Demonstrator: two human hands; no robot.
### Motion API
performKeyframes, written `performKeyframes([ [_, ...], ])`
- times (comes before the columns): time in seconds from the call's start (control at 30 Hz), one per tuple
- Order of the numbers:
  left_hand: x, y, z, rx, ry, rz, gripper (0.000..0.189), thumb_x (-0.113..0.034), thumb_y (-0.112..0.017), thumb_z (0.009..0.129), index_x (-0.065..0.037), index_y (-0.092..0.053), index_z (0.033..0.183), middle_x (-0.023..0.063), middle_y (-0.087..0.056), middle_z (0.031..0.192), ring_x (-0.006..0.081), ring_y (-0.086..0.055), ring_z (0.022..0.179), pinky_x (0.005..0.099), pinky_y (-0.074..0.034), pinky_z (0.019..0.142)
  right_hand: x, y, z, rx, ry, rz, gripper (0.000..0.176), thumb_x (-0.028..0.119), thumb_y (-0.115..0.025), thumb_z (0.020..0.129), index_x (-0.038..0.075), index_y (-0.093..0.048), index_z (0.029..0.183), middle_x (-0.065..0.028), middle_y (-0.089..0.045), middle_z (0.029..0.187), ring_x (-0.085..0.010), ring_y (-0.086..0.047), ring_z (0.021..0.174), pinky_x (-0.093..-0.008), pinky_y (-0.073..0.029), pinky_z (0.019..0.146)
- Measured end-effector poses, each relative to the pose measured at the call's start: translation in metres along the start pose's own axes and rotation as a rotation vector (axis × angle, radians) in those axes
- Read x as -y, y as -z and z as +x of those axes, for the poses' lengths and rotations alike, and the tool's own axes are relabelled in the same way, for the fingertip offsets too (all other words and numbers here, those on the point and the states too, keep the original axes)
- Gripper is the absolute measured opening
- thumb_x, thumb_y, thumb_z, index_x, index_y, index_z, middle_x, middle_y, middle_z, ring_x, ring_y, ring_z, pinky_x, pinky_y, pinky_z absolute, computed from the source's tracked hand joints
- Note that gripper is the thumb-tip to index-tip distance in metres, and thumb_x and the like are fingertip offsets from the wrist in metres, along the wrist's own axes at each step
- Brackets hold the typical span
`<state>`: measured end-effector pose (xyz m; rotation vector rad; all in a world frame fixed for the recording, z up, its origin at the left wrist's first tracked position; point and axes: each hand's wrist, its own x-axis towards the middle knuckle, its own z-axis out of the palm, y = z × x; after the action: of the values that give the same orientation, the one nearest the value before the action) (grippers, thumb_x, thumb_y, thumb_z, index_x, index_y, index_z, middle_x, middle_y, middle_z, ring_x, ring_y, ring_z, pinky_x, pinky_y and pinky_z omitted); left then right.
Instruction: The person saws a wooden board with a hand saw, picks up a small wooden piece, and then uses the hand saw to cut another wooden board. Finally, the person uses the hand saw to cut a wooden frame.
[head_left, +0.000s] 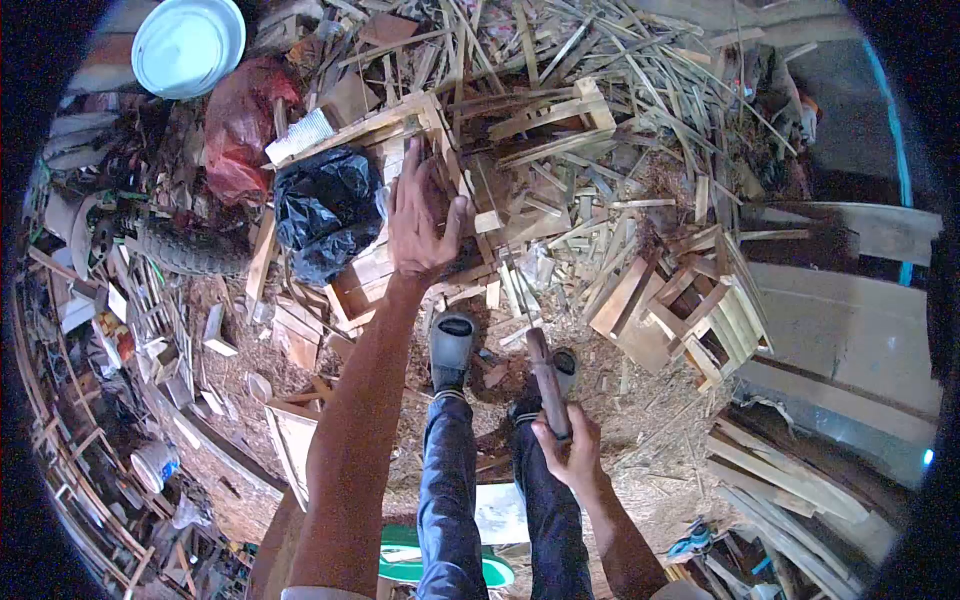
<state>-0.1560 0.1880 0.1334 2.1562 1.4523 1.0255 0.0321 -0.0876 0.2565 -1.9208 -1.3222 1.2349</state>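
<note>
My left hand (425,225) reaches forward with its fingers spread, over a wooden crate-like frame (365,285). Its fingertips overlap the far corner of that frame. Just left of the hand, a crumpled black plastic bag (328,205) lies within the frame. My right hand (572,450) is closed around one end of a dark brown wooden handle (546,380), which points forward above my right shoe (563,372). Whatever the handle belongs to is hidden in my grip.
Thin wood offcuts (660,75) are heaped at the far side. Small wooden frames (555,125) and a slatted wooden piece (715,315) lie to the right, near stacked boards (790,480). A white basin (188,48), red bag (245,130) and tire (185,248) are at left.
</note>
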Motion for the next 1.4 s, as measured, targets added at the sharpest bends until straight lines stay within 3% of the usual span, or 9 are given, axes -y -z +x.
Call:
performKeyframes([
  [0.2,-0.016,-0.006,-0.001,0.109,0.203,0.350,0.045,-0.020,-0.042,0.095,-0.004,-0.036,0.137,0.0130,-0.024,0.154,0.0307,-0.021,0.143,0.0565,-0.016,0.112,0.009,-0.011,-0.012,-0.159,-0.051,-0.144,0.025,0.025,-0.067,0.087,0.006,-0.051,0.086,-0.0100,-0.056,0.065,-0.0234,-0.058,0.056,-0.0383,-0.044,0.052],
  [0.37,0.005,-0.035,-0.006,-0.051,0.221,0.387,0.053,-0.022,-0.043,0.092,-0.004,-0.032,0.140,0.0128,-0.023,0.154,0.0317,-0.019,0.143,0.0573,-0.012,0.113,0.019,-0.013,-0.004,-0.211,-0.045,-0.138,0.024,0.025,-0.066,0.088,0.005,-0.051,0.085,-0.0083,-0.051,0.059,-0.0218,-0.052,0.050,-0.0361,-0.041,0.049],
  [0.47,-0.019,-0.032,0.012,-0.009,0.460,0.397,0.056,-0.030,-0.041,0.096,-0.003,-0.029,0.143,0.0139,-0.022,0.155,0.0327,-0.020,0.142,0.0533,-0.013,0.114,0.033,-0.009,-0.002,-0.195,-0.071,-0.151,0.024,0.024,-0.066,0.088,0.005,-0.052,0.085,-0.0089,-0.051,0.058,-0.0233,-0.053,0.049,-0.0370,-0.041,0.048],
  [0.77,-0.017,-0.029,0.016,-0.009,0.469,0.354,0.061,-0.032,-0.044,0.094,-0.012,-0.025,0.148,0.0142,-0.030,0.151,0.0348,-0.034,0.134,0.0475,-0.025,0.110,0.094,0.007,0.032,-0.161,-0.080,-0.170,0.018,0.021,-0.063,0.091,0.004,-0.056,0.089,-0.0117,-0.057,0.060,-0.0274,-0.059,0.050,-0.0376,-0.043,0.047],
  [0.8,-0.017,-0.027,0.016,0.049,0.454,0.393,0.061,-0.028,-0.043,0.094,-0.007,-0.024,0.148,0.0209,-0.029,0.149,0.0368,-0.037,0.131,0.0497,-0.026,0.108,0.097,0.006,0.033,-0.148,-0.097,-0.125,0.018,0.021,-0.063,0.091,0.004,-0.057,0.090,-0.0121,-0.058,0.061,-0.0274,-0.060,0.051,-0.0374,-0.043,0.048],
  [0.97,-0.021,-0.027,0.016,0.017,0.481,0.397,0.063,-0.026,-0.045,0.091,-0.013,-0.025,0.149,0.0188,-0.030,0.149,0.0374,-0.039,0.129,0.0473,-0.029,0.107,0.123,0.023,0.039,-0.052,-0.263,-0.080,0.022,0.020,-0.062,0.091,0.005,-0.061,0.107,-0.0136,-0.064,0.074,-0.0242,-0.065,0.059,-0.0352,-0.048,0.052],
  [1.1,-0.021,-0.028,0.016,0.003,0.443,0.415,0.068,-0.026,-0.048,0.088,-0.016,-0.023,0.150,0.0163,-0.031,0.149,0.0382,-0.042,0.125,0.0471,-0.031,0.106,0.134,0.010,0.086,-0.108,-0.209,-0.047,0.020,0.021,-0.062,0.091,0.005,-0.062,0.105,-0.0149,-0.067,0.075,-0.0247,-0.067,0.061,-0.0351,-0.049,0.053],
  [1.2,-0.020,-0.032,0.018,-0.005,0.460,0.398,0.073,-0.022,-0.050,0.083,-0.017,-0.023,0.151,0.0162,-0.031,0.150,0.0378,-0.042,0.125,0.0467,-0.030,0.106,0.124,-0.001,0.131,0.005,-0.380,-0.079,0.020,0.020,-0.062,0.092,0.005,-0.062,0.105,-0.0161,-0.066,0.074,-0.0283,-0.069,0.066,-0.0370,-0.050,0.054],
  [1.4,-0.024,-0.026,0.019,0.000,0.489,0.345,0.065,-0.020,-0.043,0.086,-0.017,-0.027,0.149,0.0128,-0.031,0.150,0.0348,-0.040,0.128,0.0463,-0.029,0.107,0.147,0.027,0.047,-0.058,-0.229,-0.076,0.020,0.013,-0.061,0.090,0.004,-0.060,0.108,-0.0147,-0.067,0.077,-0.0260,-0.069,0.067,-0.0348,-0.052,0.058],
])
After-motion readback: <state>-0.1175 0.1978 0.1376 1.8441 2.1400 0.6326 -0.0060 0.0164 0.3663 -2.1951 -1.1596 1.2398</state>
